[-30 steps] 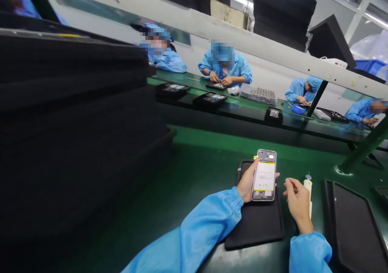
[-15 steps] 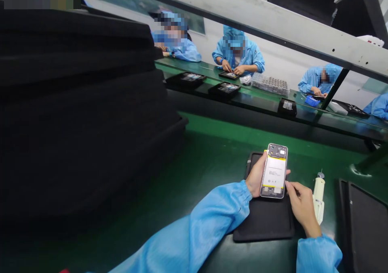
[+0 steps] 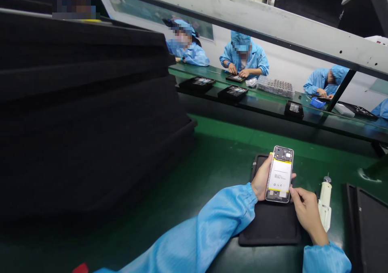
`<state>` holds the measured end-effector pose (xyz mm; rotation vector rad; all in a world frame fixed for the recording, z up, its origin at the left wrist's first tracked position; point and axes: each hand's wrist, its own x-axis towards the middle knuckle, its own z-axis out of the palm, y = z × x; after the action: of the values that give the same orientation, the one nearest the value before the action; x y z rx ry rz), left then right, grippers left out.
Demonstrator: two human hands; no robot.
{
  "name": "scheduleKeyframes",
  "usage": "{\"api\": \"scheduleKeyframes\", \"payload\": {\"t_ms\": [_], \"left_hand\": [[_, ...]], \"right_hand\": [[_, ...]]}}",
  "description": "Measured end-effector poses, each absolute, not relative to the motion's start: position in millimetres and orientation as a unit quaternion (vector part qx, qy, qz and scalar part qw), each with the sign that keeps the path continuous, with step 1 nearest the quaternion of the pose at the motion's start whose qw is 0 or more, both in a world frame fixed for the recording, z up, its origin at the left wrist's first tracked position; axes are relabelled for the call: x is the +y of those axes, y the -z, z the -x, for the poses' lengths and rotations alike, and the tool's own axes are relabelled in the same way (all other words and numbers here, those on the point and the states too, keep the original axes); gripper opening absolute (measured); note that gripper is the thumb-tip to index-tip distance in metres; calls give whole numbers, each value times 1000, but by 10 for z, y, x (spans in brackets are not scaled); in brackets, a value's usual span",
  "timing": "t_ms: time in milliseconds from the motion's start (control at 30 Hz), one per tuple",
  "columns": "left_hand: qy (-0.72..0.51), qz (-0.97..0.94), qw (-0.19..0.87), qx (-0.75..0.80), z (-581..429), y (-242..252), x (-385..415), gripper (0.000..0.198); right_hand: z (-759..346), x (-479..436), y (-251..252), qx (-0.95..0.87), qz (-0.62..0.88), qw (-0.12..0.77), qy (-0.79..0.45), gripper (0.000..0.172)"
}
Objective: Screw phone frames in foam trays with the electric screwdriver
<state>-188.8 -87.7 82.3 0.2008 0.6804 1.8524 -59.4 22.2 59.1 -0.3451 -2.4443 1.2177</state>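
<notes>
A smartphone (image 3: 279, 174) with its back cover off shows a white battery with yellow strips above and below it. My left hand (image 3: 263, 181) wraps its left side from behind, fingertips showing past the right edge. At the lower right edge of the phone, my right hand (image 3: 306, 208) is closed, with thumb and forefinger pinched against the frame; any small part between them is hidden. Beneath the phone lies a black tray (image 3: 269, 226) on the green table. A pale electric screwdriver (image 3: 325, 204) lies just beyond my right hand.
Tall stacked black trays (image 3: 91, 123) fill the left side. More black trays (image 3: 374, 224) lie at the right edge. Behind a rail (image 3: 242, 16), people in blue work at a far bench (image 3: 218, 73) holding trays and a clear parts box (image 3: 275, 87).
The whole view has shifted, so things sit slightly farther right and lower. Both hands keep nearly the same hold at the phone.
</notes>
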Motion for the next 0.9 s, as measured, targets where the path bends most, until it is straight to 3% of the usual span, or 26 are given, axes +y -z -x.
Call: {"api": "scheduleKeyframes", "payload": {"t_ms": [900], "left_hand": [[-805, -79, 525, 265, 1863, -803, -905, 68]], "right_hand": [[585, 193, -583, -870, 101, 178, -449, 48]]}}
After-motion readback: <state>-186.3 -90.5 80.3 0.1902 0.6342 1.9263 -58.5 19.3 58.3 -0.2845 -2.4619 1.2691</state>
